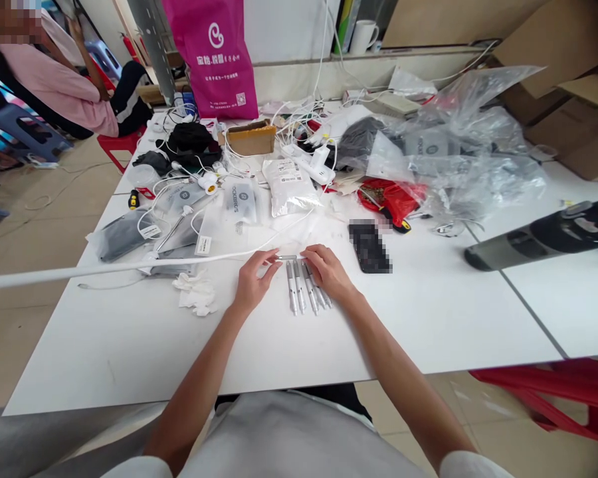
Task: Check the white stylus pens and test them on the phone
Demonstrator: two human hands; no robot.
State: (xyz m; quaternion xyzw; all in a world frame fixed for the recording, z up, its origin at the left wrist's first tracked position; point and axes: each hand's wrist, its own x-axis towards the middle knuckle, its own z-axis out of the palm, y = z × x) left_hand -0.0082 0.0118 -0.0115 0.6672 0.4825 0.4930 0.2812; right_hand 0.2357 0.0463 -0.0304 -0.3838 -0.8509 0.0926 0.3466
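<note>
1. Left hand (252,282) is curled, fingertips pinching one end of a silver pen (287,257) that sits crossways just past the far end of the row.
2. Right hand (326,272) curls in on the pen's other end, looks like a light pinch too.
3. Right under the hands, a row of pens (303,289), five or so, lies side by side on the white table (428,318).
4. Off to the right there's a black phone (369,245), partly blurred. To the left are crumpled tissue (197,293) and a white cable (129,269).
</note>
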